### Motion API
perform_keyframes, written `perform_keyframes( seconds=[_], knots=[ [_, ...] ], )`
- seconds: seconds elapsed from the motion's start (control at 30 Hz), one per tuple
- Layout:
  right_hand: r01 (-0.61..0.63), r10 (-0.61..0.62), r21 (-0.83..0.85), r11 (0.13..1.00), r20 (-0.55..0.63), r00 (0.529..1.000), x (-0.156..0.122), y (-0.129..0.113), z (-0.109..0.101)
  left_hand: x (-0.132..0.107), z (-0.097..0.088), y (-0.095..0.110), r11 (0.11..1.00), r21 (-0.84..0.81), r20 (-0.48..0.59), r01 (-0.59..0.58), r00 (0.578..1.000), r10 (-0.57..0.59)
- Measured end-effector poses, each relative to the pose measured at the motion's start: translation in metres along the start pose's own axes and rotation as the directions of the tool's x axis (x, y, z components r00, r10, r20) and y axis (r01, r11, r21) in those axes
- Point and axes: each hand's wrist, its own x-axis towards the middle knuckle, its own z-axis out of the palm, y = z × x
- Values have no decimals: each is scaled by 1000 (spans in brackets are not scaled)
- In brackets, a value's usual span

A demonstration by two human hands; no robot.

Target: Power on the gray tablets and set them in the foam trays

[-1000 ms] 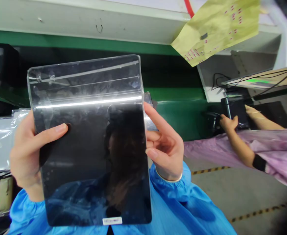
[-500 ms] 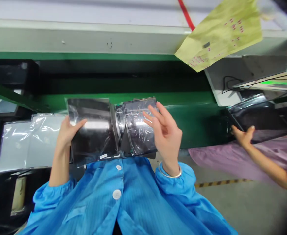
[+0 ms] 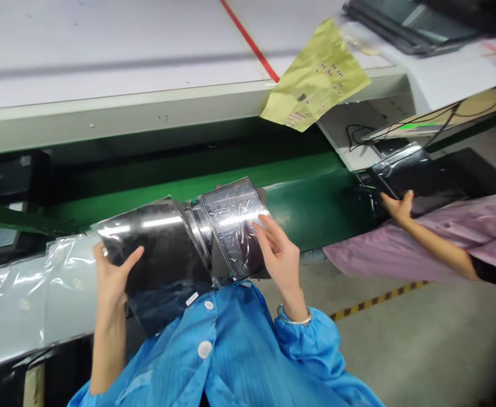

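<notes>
The black panel looks very smooth and glossy, almost like a mirror. The dark tablet wears clear plastic film, wrinkled and shiny. The grey panels also shine under such film. The blue smock is thin cloth with soft sheen; the yellow sheet is creased, matt paper.

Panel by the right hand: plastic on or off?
On: wrinkled clear plastic catches glare across the panel.
</notes>
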Motion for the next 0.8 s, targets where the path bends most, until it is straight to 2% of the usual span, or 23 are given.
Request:
perform_keyframes(
  seconds=[0.07, 0.13, 0.17, 0.23, 0.27, 0.3, 0.33, 0.4, 0.43, 0.47, 0.53, 0.57, 0.6, 0.63, 0.7, 0.77, 0.8],
  knots=[
    [-6, 2, 81, 997, 45, 999, -8, -7, 3, 5, -14, 20, 995, -94, -81, 20, 996, -28],
    [-37, -2, 209, 977, 183, 983, -14, -16, 8, 7, -21, 46, 990, -135, -116, -39, 993, 24],
    [-61, -22, 279, 958, 283, 959, -16, -21, 10, 4, -20, 59, 985, -158, -141, -76, 989, 54],
    [-114, -93, 393, 912, 470, 878, -16, -31, 12, -10, -6, 82, 967, -224, -130, -119, 987, 91],
    [-125, -133, 426, 896, 525, 841, -14, -36, 10, -20, 8, 91, 953, -273, -117, -131, 988, 102],
    [-118, -156, 436, 892, 542, 826, -11, -40, 4, -32, 25, 98, 950, -297, -47, -102, 995, 92],
    [-91, -155, 419, 903, 516, 842, -8, -43, -6, -45, 45, 102, 948, -309, 27, -77, 996, 90],
    [-23, -89, 307, 951, 348, 933, 0, -43, -39, -70, 88, 105, 959, -273, 203, -69, 971, 128],
    [-10, -38, 218, 976, 216, 976, 5, -39, -62, -81, 110, 104, 963, -240, 311, -125, 929, 198],
    [-35, 20, 146, 989, 106, 994, 10, -32, -89, -90, 130, 103, 955, -217, 417, -201, 866, 277],
    [-100, 104, 59, 993, -67, 992, 25, -8, -146, -104, 162, 98, 917, -195, 582, -349, 711, 395],
    [-138, 140, 30, 990, -152, 978, 34, 9, -174, -108, 174, 94, 899, -186, 624, -396, 659, 419],
    [-168, 162, -6, 986, -219, 962, 45, 30, -200, -111, 182, 89, 892, -162, 635, -423, 647, 422],
    [-207, 190, -39, 978, -261, 946, 57, 53, -223, -111, 187, 83, 893, -123, 618, -434, 670, 411],
    [-324, 269, -111, 939, -346, 899, 84, 103, -255, -110, 188, 67, 907, -8, 495, -421, 787, 369],
    [-394, 315, -150, 907, -378, 870, 111, 153, -267, -107, 181, 47, 929, 123, 289, -348, 908, 302],
    [-412, 329, -171, 895, -370, 869, 122, 175, -266, -106, 176, 36, 940, 180, 188, -288, 948, 255]
  ],
)
